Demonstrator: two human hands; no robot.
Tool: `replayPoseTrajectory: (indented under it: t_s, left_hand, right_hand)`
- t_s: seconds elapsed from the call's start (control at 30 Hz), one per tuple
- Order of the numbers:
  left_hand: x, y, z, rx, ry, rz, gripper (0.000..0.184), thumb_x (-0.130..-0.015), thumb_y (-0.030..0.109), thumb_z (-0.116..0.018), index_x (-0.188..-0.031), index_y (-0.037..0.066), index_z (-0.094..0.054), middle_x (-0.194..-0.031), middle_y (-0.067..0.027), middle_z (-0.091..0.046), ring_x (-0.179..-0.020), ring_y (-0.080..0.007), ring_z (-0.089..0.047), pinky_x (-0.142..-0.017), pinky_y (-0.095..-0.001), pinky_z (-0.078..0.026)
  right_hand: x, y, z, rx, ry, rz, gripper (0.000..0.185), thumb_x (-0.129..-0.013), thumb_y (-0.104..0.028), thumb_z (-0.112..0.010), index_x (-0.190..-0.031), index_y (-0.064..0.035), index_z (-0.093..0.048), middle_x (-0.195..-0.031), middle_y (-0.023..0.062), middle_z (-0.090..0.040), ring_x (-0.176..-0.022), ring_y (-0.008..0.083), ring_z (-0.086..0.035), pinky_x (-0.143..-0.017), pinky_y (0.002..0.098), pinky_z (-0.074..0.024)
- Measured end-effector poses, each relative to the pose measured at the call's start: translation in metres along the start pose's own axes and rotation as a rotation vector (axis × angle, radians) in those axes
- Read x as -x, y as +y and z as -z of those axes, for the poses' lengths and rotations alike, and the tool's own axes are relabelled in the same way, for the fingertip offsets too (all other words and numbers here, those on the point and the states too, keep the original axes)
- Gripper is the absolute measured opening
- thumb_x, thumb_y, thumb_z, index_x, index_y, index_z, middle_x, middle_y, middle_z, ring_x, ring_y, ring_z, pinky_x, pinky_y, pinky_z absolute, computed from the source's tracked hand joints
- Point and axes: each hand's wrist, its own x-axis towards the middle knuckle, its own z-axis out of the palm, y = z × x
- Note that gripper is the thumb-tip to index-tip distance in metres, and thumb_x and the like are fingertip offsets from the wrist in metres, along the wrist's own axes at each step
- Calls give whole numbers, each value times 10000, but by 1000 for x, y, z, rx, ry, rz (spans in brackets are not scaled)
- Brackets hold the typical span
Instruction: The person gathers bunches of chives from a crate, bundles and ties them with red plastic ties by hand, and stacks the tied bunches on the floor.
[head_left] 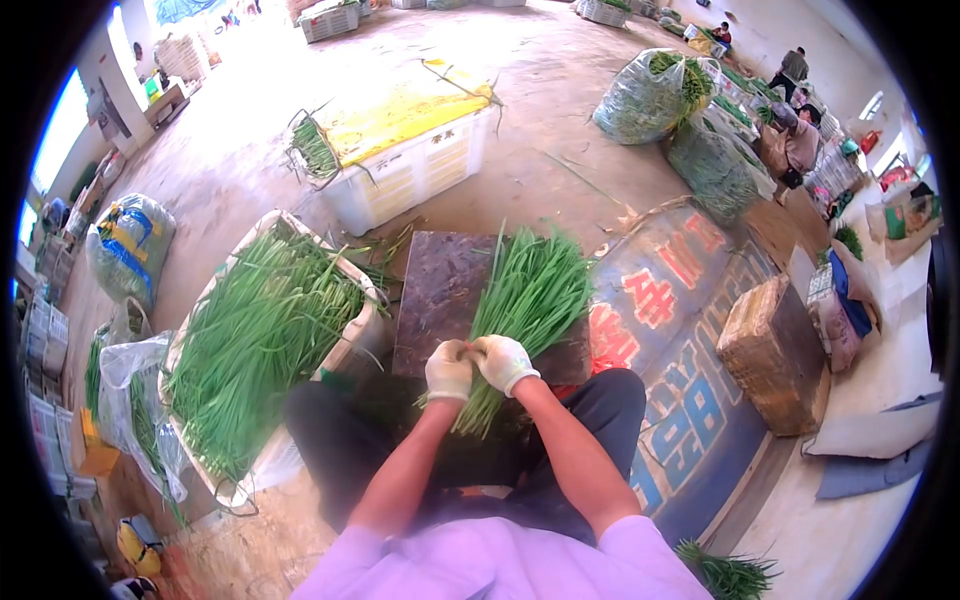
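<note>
A bundle of long green stalks [535, 290] lies slantwise over a dark square board [440, 290], its lower ends hanging past the near edge. My left hand [449, 370], in a whitish glove, is closed at the left side of the bundle, its fingertips meeting those of the other hand. What it pinches is too small to make out. My right hand [503, 363], gloved too, lies closed over the lower part of the bundle. Left of the board stands a white crate [362, 330] heaped with loose green stalks [265, 330].
A white crate with a yellow cover [410, 120] stands beyond the board. Printed sacking [660, 330] and a brown box [770, 350] are at the right. Filled plastic bags [655, 95] and several people sit farther back. A stuffed bag [130, 245] is at the left.
</note>
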Motion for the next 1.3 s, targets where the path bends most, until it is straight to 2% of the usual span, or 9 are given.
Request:
replayPoseTrajectory:
  t_s: [0.13, 0.23, 0.5, 0.8, 0.9, 1.03, 1.1, 1.2, 1.3]
  left_hand:
    - [-4, -8, 2, 222, -50, 247, 76, -824, 27, -738, -895, 0, -732, -820, -49, -722, -746, -78, -612, -742, -268, -509]
    - [-8, -10, 7, 367, -73, 320, 82, -832, 41, -752, -888, -16, -738, -825, -46, -725, -746, -77, -607, -735, -265, -505]
    - [-5, -13, 6, 381, -76, 296, 80, -833, 34, -750, -889, -20, -738, -817, -48, -722, -745, -87, -621, -724, -265, -513]
    - [0, -20, 10, 265, -133, 34, 138, -823, -17, -724, -961, -9, -724, -933, -64, -736, -846, -130, -673, -805, -269, -533]
    - [-5, -33, 6, 440, -190, 85, 174, -851, 77, -708, -1007, 4, -732, -1013, -85, -728, -939, -135, -664, -892, -286, -511]
    - [-27, 0, 18, 541, -328, 556, 223, -880, 191, -706, -999, 7, -749, -1012, -78, -736, -946, -161, -666, -886, -285, -502]
    - [-31, -7, 8, 533, -359, 590, 231, -867, 188, -734, -1009, 8, -752, -989, -76, -740, -909, -156, -667, -858, -293, -507]
    - [-30, 11, 11, 582, -267, 697, 239, -848, 179, -760, -1015, 8, -753, -966, -79, -742, -872, -147, -668, -827, -291, -510]
    - [-20, 12, 13, 572, -212, 546, 222, -839, 157, -766, -1005, 10, -758, -938, -83, -743, -854, -141, -667, -809, -287, -513]
  right_hand:
    - [-5, 1, -3, 64, -72, -69, 232, -894, -283, -628, -999, -103, -730, -942, 170, -704, -916, 371, -662, -811, 467, -523]
    - [-7, -5, -2, 126, -97, -64, 227, -898, -289, -621, -983, -104, -722, -930, 158, -708, -908, 367, -666, -795, 479, -525]
    - [-6, -7, -1, 124, -81, -91, 240, -899, -297, -617, -998, -110, -730, -935, 164, -709, -910, 368, -668, -808, 470, -525]
    - [-2, 2, -11, 16, 6, -58, 236, -883, -269, -636, -980, -80, -740, -944, 174, -707, -919, 367, -663, -820, 447, -520]
    - [-5, 4, -16, 45, 94, -57, 252, -892, -289, -644, -936, -57, -731, -934, 191, -697, -906, 385, -655, -796, 457, -516]
    - [-8, 10, -23, 96, 116, -36, 251, -887, -304, -653, -852, -63, -713, -888, 176, -693, -868, 383, -654, -772, 480, -513]
    - [-7, 10, -23, 74, 145, -39, 194, -856, -250, -672, -908, -75, -738, -893, 170, -704, -867, 369, -666, -777, 459, -526]
    - [-4, 8, -23, -1, 212, -14, 179, -839, -225, -670, -854, -54, -721, -839, 187, -689, -818, 388, -662, -719, 456, -520]
    - [-3, 11, -24, 11, 192, -59, 184, -842, -225, -670, -862, -50, -724, -834, 192, -690, -813, 380, -668, -715, 442, -527]
